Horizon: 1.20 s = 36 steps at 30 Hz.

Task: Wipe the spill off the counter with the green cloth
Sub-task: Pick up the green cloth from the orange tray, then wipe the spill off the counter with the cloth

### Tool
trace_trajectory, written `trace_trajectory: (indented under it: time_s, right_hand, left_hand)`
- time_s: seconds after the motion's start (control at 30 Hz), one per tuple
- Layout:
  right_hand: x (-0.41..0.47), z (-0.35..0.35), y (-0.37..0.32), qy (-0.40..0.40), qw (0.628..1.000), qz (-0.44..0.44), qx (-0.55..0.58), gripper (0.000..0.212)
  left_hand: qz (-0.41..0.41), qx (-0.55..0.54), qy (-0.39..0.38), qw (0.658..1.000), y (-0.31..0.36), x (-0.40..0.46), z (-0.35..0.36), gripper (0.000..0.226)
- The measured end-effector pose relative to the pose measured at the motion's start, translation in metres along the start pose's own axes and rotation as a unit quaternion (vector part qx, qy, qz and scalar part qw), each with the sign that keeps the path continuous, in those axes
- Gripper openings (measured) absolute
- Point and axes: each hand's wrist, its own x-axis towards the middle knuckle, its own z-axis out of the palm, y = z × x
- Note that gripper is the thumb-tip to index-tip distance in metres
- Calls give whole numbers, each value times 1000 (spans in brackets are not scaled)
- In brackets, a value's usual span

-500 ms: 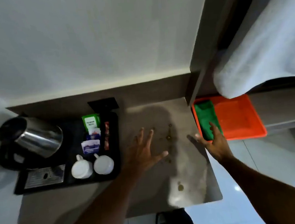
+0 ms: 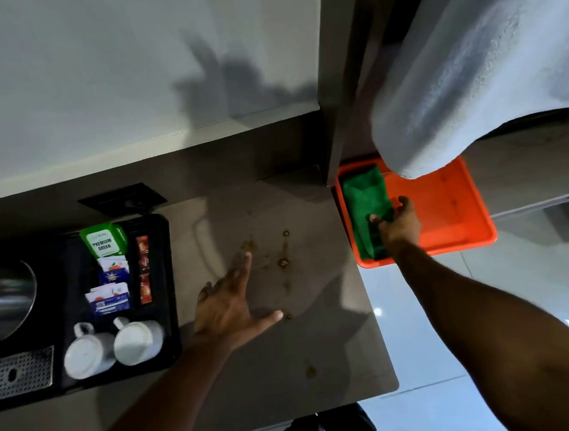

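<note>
The green cloth (image 2: 366,198) lies folded in the left part of an orange tray (image 2: 447,208) to the right of the counter. My right hand (image 2: 399,226) is inside the tray with its fingers pinched on the cloth's near part. Brown drops of spill (image 2: 284,255) are scattered over the middle of the grey-brown counter (image 2: 322,349), with one more drop near its front. My left hand (image 2: 231,306) rests flat on the counter just left of the spill, fingers spread, holding nothing.
A black tray (image 2: 169,287) on the counter's left holds two white cups (image 2: 112,345), tea packets (image 2: 105,243) and a steel kettle (image 2: 1,295). A white towel (image 2: 470,72) hangs over the orange tray's back. A vertical panel (image 2: 332,108) stands between counter and tray.
My right hand has moved forward into the orange tray and closed its fingers on the green cloth. My left hand has stayed flat on the counter.
</note>
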Motion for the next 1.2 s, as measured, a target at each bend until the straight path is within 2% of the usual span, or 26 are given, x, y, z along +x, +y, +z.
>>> trace_trajectory:
  time_s: [0.1, 0.2, 0.27, 0.33, 0.47, 0.53, 0.6, 0.7, 0.8, 0.87, 0.97, 1.03, 1.1, 1.2]
  right_hand:
    - [18, 2, -4, -12, 998, 20, -63, 55]
    - [29, 3, -14, -57, 994, 42, -86, 45]
    - [28, 4, -25, -59, 994, 3, -93, 34]
    - [14, 4, -36, -47, 992, -78, -92, 28]
    - [-40, 17, -37, -58, 965, -233, -103, 42]
    - [-69, 41, -32, -86, 954, -252, -137, 54]
    - [-92, 71, -30, -102, 939, -251, -211, 59]
    - [-113, 93, -28, -148, 884, -266, -355, 69]
    - [-119, 85, -14, -165, 841, -299, -419, 66]
    - [-120, 83, -15, -160, 850, -282, -416, 62]
    - [-110, 100, -35, -139, 895, -240, -350, 52]
    - [-97, 125, -52, -106, 910, -245, -317, 49]
    - [-91, 154, -68, -90, 901, -268, -330, 51]
    - [-107, 178, -73, -94, 857, -332, -384, 56]
  left_hand:
    - [7, 19, -19, 1000, -7, 4, -1, 132]
    - [13, 10, -27, 999, -11, 4, -2, 128]
    - [19, 6, -34, 999, -14, -1, 0, 120]
    - [26, 23, -28, 999, -22, -6, 11, 109]
    - [29, 33, 46, 998, -47, -11, 43, 92]
    - [22, 28, 55, 998, -51, -15, 60, 85]
    - [10, 5, 78, 997, -50, -22, 77, 81]
    - [-2, -41, 102, 994, -54, -37, 96, 75]
    - [15, -63, 117, 991, -64, -54, 111, 71]
    - [30, -72, 129, 988, -69, -57, 116, 71]
    - [38, -89, 139, 986, -72, -54, 121, 72]
    - [42, -106, 155, 981, -74, -53, 125, 72]
    - [44, -115, 167, 978, -75, -52, 125, 71]
    - [27, -122, 179, 976, -73, -50, 126, 73]
